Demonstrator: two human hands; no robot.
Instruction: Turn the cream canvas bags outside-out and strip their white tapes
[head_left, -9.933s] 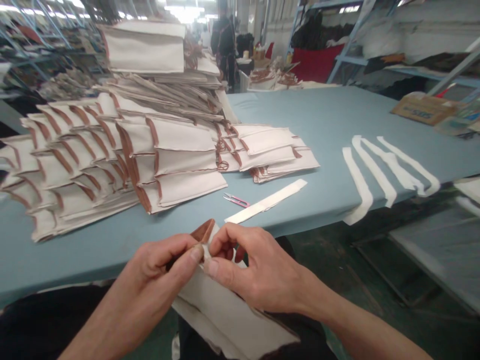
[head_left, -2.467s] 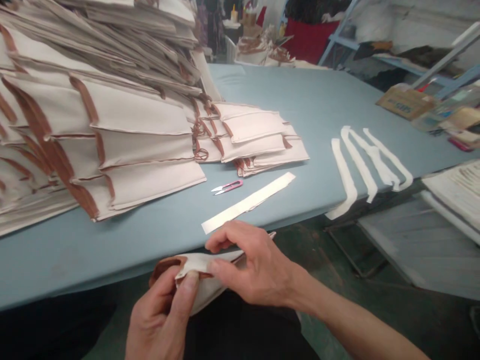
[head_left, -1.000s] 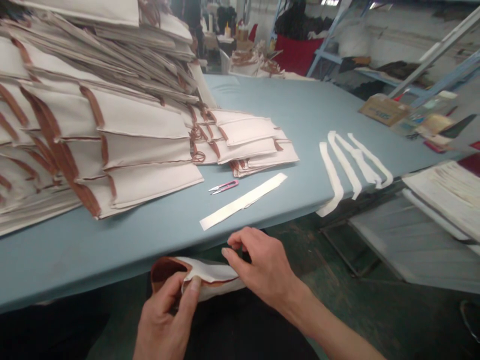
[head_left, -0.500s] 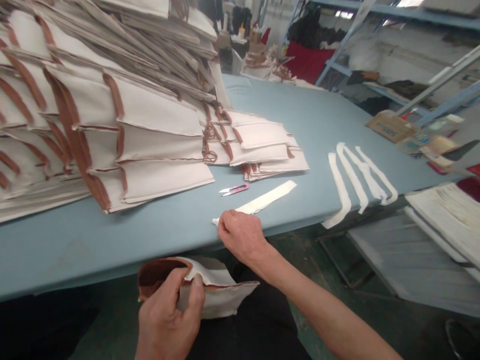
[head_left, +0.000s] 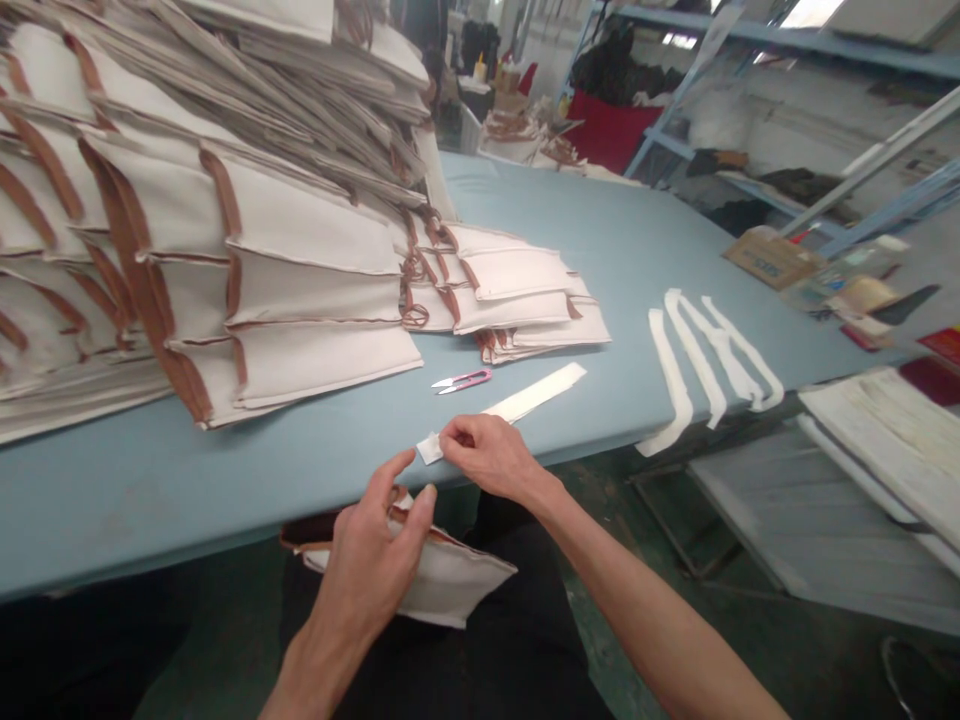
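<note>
My right hand [head_left: 487, 455] rests on the near edge of the blue table [head_left: 225, 470], its fingers pinched on the near end of a long white strip [head_left: 536, 393] that lies flat there. My left hand [head_left: 375, 555] is below the table edge, fingers spread and open, reaching up toward that strip end. Under it, on my lap, lies a cream canvas bag with brown trim [head_left: 442, 580]; the hand hovers over or rests on it. Small pink thread snips [head_left: 461, 380] lie just beyond the strip.
Tall stacks of cream bags with brown straps [head_left: 225, 250] fill the table's left half, with a lower pile [head_left: 517, 295] to the right. Several white strips [head_left: 701, 365] hang over the right edge. A cardboard box [head_left: 769, 257] and shelving stand at the far right.
My right hand left the bag, reached up to the table and pinched the strip's end. My left hand let go of the bag's rim and rose, fingers spreading, toward the strip.
</note>
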